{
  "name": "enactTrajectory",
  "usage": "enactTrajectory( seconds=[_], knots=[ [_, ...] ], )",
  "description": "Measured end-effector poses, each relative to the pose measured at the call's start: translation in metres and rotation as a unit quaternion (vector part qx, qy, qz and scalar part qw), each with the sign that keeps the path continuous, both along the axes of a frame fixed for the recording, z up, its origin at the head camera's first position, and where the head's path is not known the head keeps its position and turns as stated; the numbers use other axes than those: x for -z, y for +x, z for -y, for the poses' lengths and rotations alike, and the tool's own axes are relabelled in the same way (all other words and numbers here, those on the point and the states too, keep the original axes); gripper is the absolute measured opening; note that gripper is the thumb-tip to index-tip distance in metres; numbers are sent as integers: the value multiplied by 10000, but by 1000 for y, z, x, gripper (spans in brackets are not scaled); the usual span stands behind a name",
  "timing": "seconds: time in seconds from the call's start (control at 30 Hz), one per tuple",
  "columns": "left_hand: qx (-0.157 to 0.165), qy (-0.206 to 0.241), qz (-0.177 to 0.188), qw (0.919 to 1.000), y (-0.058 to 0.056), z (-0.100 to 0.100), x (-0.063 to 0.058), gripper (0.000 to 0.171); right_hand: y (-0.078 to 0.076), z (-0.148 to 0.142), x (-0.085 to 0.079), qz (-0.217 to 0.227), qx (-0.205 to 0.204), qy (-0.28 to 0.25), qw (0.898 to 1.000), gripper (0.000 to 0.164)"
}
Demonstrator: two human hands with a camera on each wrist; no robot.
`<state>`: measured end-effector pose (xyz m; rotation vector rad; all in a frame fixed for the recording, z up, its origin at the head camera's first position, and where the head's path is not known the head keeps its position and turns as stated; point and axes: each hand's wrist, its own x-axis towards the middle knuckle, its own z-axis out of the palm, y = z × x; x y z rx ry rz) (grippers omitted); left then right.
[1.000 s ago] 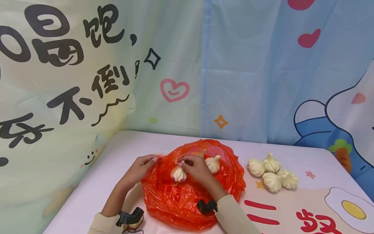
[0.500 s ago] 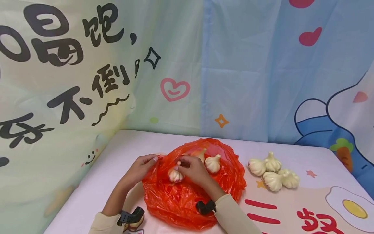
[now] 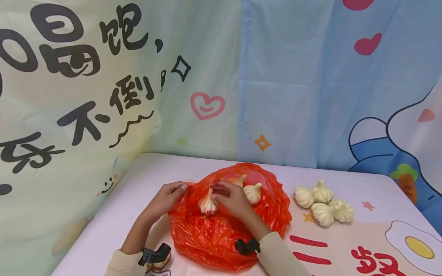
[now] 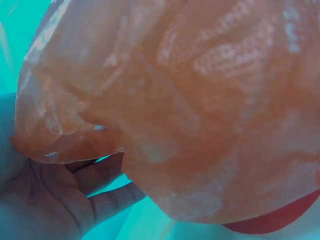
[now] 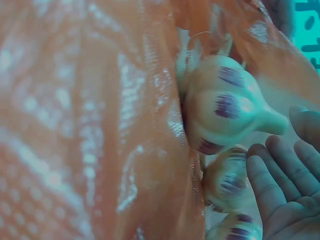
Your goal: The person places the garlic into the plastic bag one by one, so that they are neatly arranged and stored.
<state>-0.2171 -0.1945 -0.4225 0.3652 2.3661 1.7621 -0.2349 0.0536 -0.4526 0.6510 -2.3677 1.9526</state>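
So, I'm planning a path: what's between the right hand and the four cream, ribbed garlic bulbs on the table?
In the head view, a cream garlic bulb, the crinkled red plastic bag, then pale tabletop.

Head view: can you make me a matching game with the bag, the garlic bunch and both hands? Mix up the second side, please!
1. Bag
2. Left hand
3. Right hand
4. Bunch of four garlic bulbs

A. Fingers beside a garlic stem
B. On the table, outside the bag
C. Pinching the bag's edge
D. Red and crinkly

Right pairs: 1-D, 2-C, 3-A, 4-B.
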Motion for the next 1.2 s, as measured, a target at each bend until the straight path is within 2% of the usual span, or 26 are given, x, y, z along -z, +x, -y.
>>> enactTrajectory(
  seconds=[0.27, 0.4, 0.63, 0.73, 0.8, 0.97, 1.2],
  knots=[
    [27, 36, 22, 10000, 1, 0, 0, 34, 6, -12, -8, 52, 287, 55, 9996, 40],
    [-15, 30, 33, 10000, 1, 0, 1, 33, 12, -24, -12, -26, 124, 120, 9998, 43],
    [-6, -42, -3, 10000, 1, -2, -2, 33, 27, -46, -23, -185, -54, 671, 9976, 40],
    [12, -34, 31, 10000, 1, -2, -3, 34, 30, -53, -26, -121, -37, 737, 9972, 39],
    [8, -15, 52, 10000, 1, -1, -3, 34, 27, -58, -20, -79, -21, 762, 9971, 39],
    [-47, 32, 79, 10000, 1, 0, -2, 33, 32, -65, -23, 63, -11, 824, 9966, 35],
    [-26, 14, 8, 10000, 1, 0, -3, 37, 44, -78, -26, 297, -253, 845, 9957, 36]
  ],
)
